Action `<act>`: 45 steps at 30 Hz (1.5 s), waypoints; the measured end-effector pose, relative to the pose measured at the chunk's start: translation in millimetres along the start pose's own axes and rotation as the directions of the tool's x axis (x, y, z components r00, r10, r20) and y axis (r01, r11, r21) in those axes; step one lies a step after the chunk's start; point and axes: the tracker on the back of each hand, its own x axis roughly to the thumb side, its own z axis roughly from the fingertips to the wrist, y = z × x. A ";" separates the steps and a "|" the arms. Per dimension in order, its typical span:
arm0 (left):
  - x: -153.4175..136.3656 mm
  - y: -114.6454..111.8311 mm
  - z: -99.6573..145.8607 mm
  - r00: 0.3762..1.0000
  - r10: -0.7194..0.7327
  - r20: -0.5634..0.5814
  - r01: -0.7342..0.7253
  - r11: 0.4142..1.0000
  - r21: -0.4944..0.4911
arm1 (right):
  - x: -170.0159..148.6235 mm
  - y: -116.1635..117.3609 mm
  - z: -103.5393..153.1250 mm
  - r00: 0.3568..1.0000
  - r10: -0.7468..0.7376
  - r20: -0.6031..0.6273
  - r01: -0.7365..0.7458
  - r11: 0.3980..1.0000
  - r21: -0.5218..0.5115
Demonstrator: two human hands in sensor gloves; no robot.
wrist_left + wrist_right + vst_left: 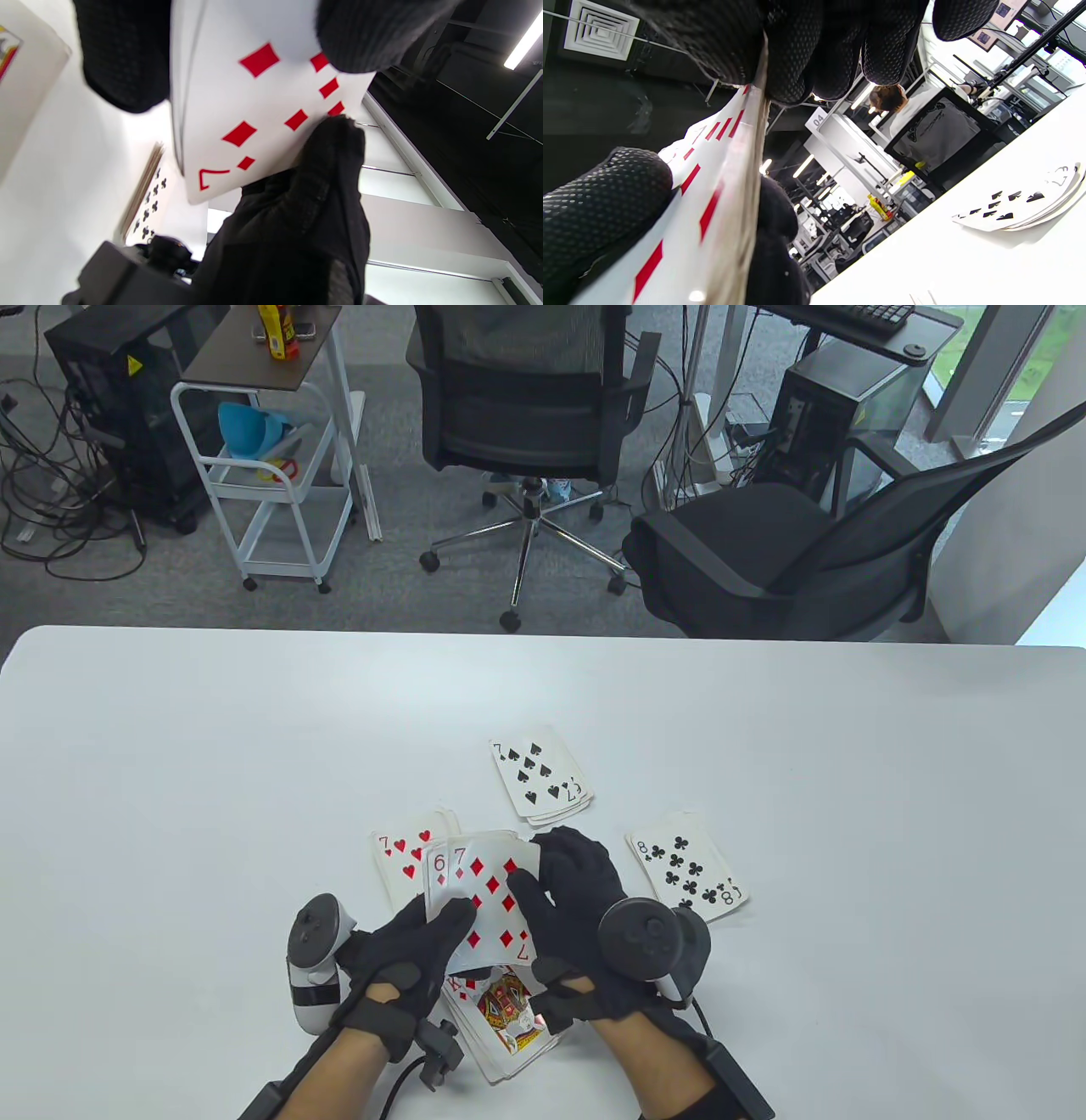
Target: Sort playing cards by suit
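Observation:
Both hands hold a small fan of cards just above the table, with the 7 of diamonds on top and a red 6 behind it. My left hand grips the fan's lower left edge. My right hand pinches its right edge, thumb on the face. The 7 of diamonds fills the left wrist view and shows edge-on in the right wrist view. Face-up piles lie around: 7 of hearts, 7 of spades, 8 of clubs, and a face card pile under my hands.
The white table stretches wide on both sides. Beyond its far edge stand two office chairs and a white trolley. The spades pile also shows in the right wrist view, and the clubs pile in the left wrist view.

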 end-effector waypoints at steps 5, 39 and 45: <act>-1.1 1.8 -0.9 0.999 0.041 -0.005 -0.041 0.999 -0.017 | -4.7 0.2 -0.8 1.000 -0.007 -0.015 0.006 1.000 -0.019; 21.9 28.8 6.8 0.968 0.164 0.191 -0.182 0.980 0.083 | -3.8 72.4 8.8 0.838 0.545 0.004 -0.430 0.656 0.620; 22.0 27.2 6.9 0.971 0.158 0.177 -0.175 0.981 0.083 | -7.1 71.1 7.5 0.770 0.637 0.036 -0.548 0.631 0.550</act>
